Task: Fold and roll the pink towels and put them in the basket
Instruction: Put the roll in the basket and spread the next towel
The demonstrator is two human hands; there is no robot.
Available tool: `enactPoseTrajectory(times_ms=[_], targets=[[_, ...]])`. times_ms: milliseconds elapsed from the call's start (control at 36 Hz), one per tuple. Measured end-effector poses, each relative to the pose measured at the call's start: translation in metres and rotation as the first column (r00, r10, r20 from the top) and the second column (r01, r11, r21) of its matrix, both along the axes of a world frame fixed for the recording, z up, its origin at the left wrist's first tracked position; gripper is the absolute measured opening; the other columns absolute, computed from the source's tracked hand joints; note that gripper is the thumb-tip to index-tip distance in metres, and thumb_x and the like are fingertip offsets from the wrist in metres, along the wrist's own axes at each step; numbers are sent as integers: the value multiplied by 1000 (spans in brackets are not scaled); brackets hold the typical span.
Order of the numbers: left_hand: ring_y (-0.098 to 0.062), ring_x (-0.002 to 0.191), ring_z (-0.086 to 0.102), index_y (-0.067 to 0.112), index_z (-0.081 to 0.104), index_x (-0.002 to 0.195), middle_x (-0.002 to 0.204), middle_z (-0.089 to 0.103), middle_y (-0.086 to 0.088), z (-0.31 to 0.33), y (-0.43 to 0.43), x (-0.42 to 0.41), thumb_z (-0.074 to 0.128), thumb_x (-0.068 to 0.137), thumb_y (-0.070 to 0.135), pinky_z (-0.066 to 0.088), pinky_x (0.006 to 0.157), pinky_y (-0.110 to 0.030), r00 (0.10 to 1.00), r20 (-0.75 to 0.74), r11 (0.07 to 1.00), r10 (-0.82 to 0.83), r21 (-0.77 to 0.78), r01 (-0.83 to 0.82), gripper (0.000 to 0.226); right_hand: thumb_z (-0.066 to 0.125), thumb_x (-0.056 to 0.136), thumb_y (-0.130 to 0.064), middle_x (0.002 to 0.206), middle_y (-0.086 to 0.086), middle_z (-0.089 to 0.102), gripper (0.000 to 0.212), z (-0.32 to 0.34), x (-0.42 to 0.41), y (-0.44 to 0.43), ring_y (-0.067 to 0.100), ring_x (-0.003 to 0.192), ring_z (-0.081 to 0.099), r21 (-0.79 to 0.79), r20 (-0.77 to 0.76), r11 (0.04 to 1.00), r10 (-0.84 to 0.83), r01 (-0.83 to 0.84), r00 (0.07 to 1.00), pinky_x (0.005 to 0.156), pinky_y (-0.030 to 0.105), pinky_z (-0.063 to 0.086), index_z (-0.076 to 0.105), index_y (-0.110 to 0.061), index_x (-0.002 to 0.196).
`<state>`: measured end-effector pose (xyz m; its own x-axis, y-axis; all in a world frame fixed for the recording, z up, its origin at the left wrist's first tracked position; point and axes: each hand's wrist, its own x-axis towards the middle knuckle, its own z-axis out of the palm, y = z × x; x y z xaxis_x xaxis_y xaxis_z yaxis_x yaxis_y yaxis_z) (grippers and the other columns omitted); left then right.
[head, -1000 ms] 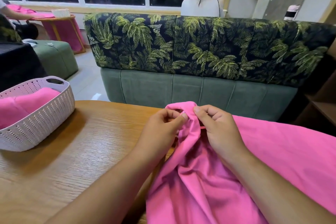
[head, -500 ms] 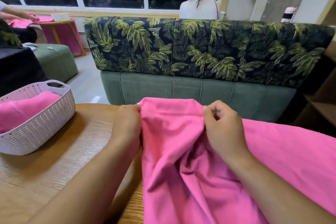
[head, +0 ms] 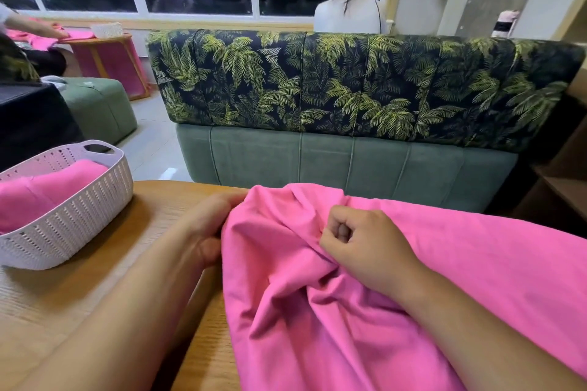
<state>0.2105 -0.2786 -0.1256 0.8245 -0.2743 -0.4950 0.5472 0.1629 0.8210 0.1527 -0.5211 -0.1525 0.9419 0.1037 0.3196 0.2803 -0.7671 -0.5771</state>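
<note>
Pink towel [head: 365, 336]: unfolded and creased, lying on the right part of the wooden table [head: 79, 301] and draped toward the person.

Left hand [head: 208, 227]: clamped on the towel's left border just below the far corner, fingers wrapped round the hem.

Right hand [head: 365, 251]: fingers curled tight, pinching a ridge of cloth near the far edge.

Judgement: both grips sit on the far edge so that it can be drawn taut and squared before the first fold.

Orientation: far hem runs left to right, facing the sofa [head: 349, 165]. The long axis probably follows it rightward, but the cloth leaves the view, so this is unconfirmed.

Basket [head: 95, 209]: on the table's left, well apart, holding a pink towel already placed [head: 47, 194]
</note>
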Motion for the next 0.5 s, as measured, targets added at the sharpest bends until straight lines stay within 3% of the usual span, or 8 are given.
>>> enactPoseTrajectory(times_ms=[111, 194, 250, 306, 361, 417, 444, 500], targets=[[-33, 102, 69, -4, 65, 128, 117, 69, -23, -1, 0, 3, 60, 98, 21, 54, 97, -46, 998, -35, 997, -49, -65, 46, 39, 58, 72, -35, 59, -13, 58, 11, 3, -1, 1, 10, 55, 53, 70, 39, 997, 24, -27, 999, 57, 35, 49, 56, -25, 68], [-34, 114, 65, 2, 67, 127, 126, 67, -21, -1, -2, 7, 67, 96, 28, 51, 104, -48, 1000, -25, 978, 1, -210, -6, 40, 61, 76, -31, 58, -8, 55, 13, 8, -1, 2, 11, 54, 50, 174, 105, 984, 14, -32, 994, 57, 36, 47, 55, -22, 68], [-30, 109, 64, 16, 65, 120, 118, 65, -16, 3, -5, 13, 68, 95, 20, 46, 110, -46, 998, 41, 964, 51, -262, -38, 26, 63, 85, -30, 60, -7, 57, 18, 12, 1, 3, 11, 56, 51, 231, 126, 973, -36, 6, 991, 59, 38, 48, 56, -22, 70], [-25, 93, 62, 19, 62, 105, 106, 61, -14, 11, -12, 19, 60, 95, 8, 47, 96, -38, 990, 136, 979, 30, -202, -2, 15, 66, 95, -29, 63, -10, 63, 25, 14, 6, 2, 9, 60, 57, 289, 98, 956, -85, 53, 992, 64, 37, 50, 59, -22, 72], [-28, 91, 55, 16, 64, 100, 107, 58, -16, 23, -23, 25, 54, 89, 4, 46, 82, -38, 966, 260, 998, 11, -61, 6, 19, 65, 101, -28, 70, -13, 71, 25, 16, 9, -1, 5, 67, 65, 377, 78, 921, -132, 93, 988, 71, 36, 53, 64, -23, 76], [-30, 94, 55, 20, 71, 101, 112, 65, -11, 42, -37, 26, 55, 82, -1, 49, 80, -40, 885, 453, 994, 109, -32, -106, 33, 62, 104, -27, 76, -13, 74, 21, 22, 8, -3, 5, 75, 70, 482, 138, 871, -187, 99, 973, 76, 36, 55, 68, -23, 84], [-26, 97, 63, 22, 74, 106, 116, 71, -5, 55, -43, 23, 56, 83, -7, 53, 86, -39, 801, 562, 977, 207, -72, -202, 41, 61, 106, -26, 78, -12, 74, 20, 26, 6, -4, 6, 78, 71, 518, 197, 851, -216, 85, 956, 77, 34, 55, 68, -22, 87], [-15, 119, 66, 20, 70, 126, 130, 71, 0, 74, -50, 16, 51, 89, -17, 53, 101, -30, 612, 747, 964, 260, -170, -202, 56, 59, 107, -25, 80, -12, 71, 18, 34, 0, -3, 7, 79, 70, 558, 312, 829, -246, 32, 918, 76, 25, 52, 66, -18, 92]])
